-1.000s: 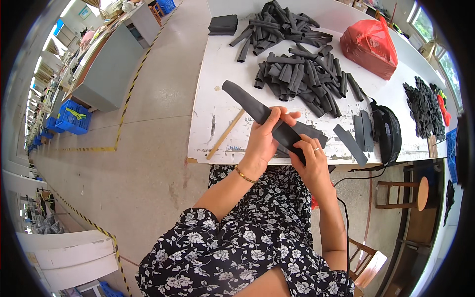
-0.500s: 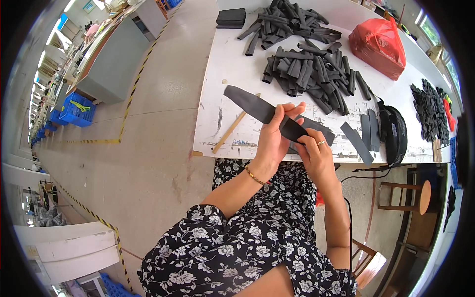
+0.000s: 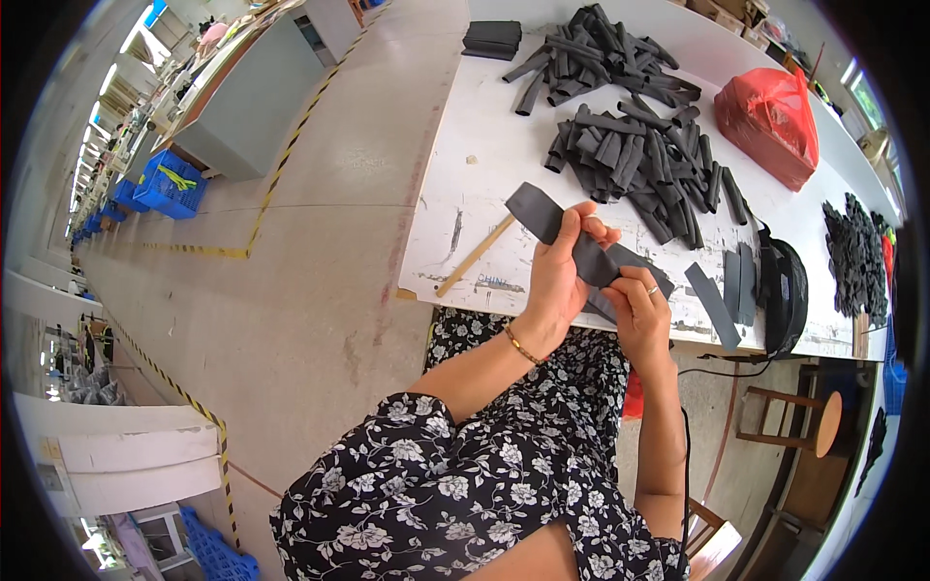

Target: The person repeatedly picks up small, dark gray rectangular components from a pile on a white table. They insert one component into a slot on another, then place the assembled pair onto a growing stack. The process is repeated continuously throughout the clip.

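A dark grey, flat strip of fabric-like material (image 3: 535, 210) is held slantwise above the near edge of the white table (image 3: 441, 208). My left hand (image 3: 554, 281) grips its middle between thumb and fingers, with the far end sticking out to the upper left. At the near end, my right hand (image 3: 639, 305) pinches the strip between thumb and fingertips. Under the hands lie more flat dark strips (image 3: 641, 268), partly hidden. Several others (image 3: 712, 305) rest to the right.
Beyond the hands are two heaps of dark rolled tubes (image 3: 620, 160) and a neat dark stack (image 3: 491, 39). A wooden stick (image 3: 473, 257) lies left. To the right are a red plastic bag (image 3: 770, 121), a black corded object (image 3: 783, 290) and a dark pile (image 3: 854, 257). A stool (image 3: 826, 423) stands below.
The view has shifted, so the table sits farther right and lower. Less of the strip now shows beyond my left hand. Both hands keep hold of it.
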Demonstrator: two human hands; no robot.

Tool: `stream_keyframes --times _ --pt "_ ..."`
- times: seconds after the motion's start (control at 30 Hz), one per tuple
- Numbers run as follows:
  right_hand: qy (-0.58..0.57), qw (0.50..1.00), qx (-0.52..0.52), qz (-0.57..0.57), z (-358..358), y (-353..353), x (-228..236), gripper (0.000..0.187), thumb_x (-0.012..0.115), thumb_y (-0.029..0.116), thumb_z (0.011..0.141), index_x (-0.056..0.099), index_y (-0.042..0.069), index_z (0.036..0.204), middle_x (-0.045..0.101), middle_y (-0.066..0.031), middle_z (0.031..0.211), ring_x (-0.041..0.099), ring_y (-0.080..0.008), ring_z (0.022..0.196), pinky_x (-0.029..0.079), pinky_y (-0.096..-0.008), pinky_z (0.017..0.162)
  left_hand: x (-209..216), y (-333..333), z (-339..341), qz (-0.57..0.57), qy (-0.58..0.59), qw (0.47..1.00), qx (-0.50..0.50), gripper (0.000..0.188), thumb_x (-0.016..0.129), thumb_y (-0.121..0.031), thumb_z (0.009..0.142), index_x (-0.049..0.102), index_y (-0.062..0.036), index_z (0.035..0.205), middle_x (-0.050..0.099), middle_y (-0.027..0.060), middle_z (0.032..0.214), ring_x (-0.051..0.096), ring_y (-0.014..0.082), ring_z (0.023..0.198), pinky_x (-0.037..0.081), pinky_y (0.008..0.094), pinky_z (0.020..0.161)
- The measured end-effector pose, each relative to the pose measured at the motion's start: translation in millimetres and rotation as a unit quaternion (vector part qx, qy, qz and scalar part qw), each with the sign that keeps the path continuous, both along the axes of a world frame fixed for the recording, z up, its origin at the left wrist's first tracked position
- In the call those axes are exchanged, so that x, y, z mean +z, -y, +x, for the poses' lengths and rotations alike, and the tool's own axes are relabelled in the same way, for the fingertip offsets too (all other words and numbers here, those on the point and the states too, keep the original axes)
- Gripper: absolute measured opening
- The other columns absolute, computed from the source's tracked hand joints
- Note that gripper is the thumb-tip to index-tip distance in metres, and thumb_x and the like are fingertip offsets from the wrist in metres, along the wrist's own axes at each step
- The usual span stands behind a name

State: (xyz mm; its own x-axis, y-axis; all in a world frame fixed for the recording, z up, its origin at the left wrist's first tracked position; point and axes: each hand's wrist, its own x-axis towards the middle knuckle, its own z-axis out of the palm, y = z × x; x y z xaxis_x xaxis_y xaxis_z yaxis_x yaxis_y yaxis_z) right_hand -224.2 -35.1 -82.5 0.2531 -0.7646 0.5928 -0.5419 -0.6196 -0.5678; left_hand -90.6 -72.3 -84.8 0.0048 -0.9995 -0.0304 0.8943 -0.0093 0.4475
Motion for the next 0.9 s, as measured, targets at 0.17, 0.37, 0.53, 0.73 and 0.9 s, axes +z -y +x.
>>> stream_keyframes --times 0.17,0.37,0.53,0.73,0.9 --pt "0.018 1.000 0.007 -0.003 3.2 1.7 0.2 0.015 0.069 -0.007 0.078 0.059 -0.002 0.087 0.061 -0.0136 0.093 0.061 -0.0298 0.072 0.050 -0.0368 0.061 -4.6 -8.0 -3.7 -0.007 -0.001 1.000 -0.008 0.035 0.054 -0.035 0.100 0.055 -0.0039 0.115 0.061 0.0004 0.083 0.065 0.0182 0.089 0.048 0.0291 0.083" --pt "0.023 1.000 -0.004 0.004 5.0 2.6 -0.9 0.016 0.070 -0.007 0.078 0.059 -0.001 0.088 0.062 -0.0135 0.094 0.063 -0.0279 0.072 0.051 -0.0350 0.060 -6.6 -10.8 -6.8 0.005 -0.018 1.000 -0.018 0.033 0.054 -0.034 0.100 0.056 -0.0038 0.113 0.061 0.0015 0.083 0.065 0.0197 0.088 0.050 0.0318 0.086" --pt "0.024 0.999 -0.008 0.023 3.5 4.4 -5.0 0.015 0.069 -0.007 0.079 0.060 -0.002 0.089 0.063 -0.0133 0.097 0.063 -0.0254 0.075 0.051 -0.0320 0.065 -8.2 -10.3 -7.7 -0.005 -0.025 1.000 -0.010 0.033 0.054 -0.034 0.100 0.059 -0.0039 0.110 0.062 0.0028 0.083 0.065 0.0209 0.087 0.052 0.0337 0.085" --pt "0.021 0.999 -0.009 0.041 5.9 5.3 -4.8 0.013 0.069 -0.005 0.080 0.060 -0.002 0.089 0.064 -0.0144 0.098 0.064 -0.0267 0.076 0.052 -0.0329 0.066 -12.1 -9.0 -7.4 -0.021 -0.027 0.999 -0.001 0.034 0.053 -0.034 0.100 0.058 -0.0030 0.112 0.063 0.0037 0.084 0.065 0.0215 0.086 0.052 0.0342 0.084" --pt "0.114 0.984 -0.032 0.134 17.2 -3.8 1.1 0.019 0.072 0.008 0.085 0.059 -0.006 0.091 0.064 -0.0121 0.099 0.061 -0.0183 0.076 0.050 -0.0306 0.072 -12.0 -7.5 -3.3 0.001 -0.027 1.000 -0.012 0.036 0.048 -0.034 0.102 0.054 -0.0023 0.118 0.062 0.0055 0.085 0.065 0.0236 0.092 0.052 0.0355 0.087"
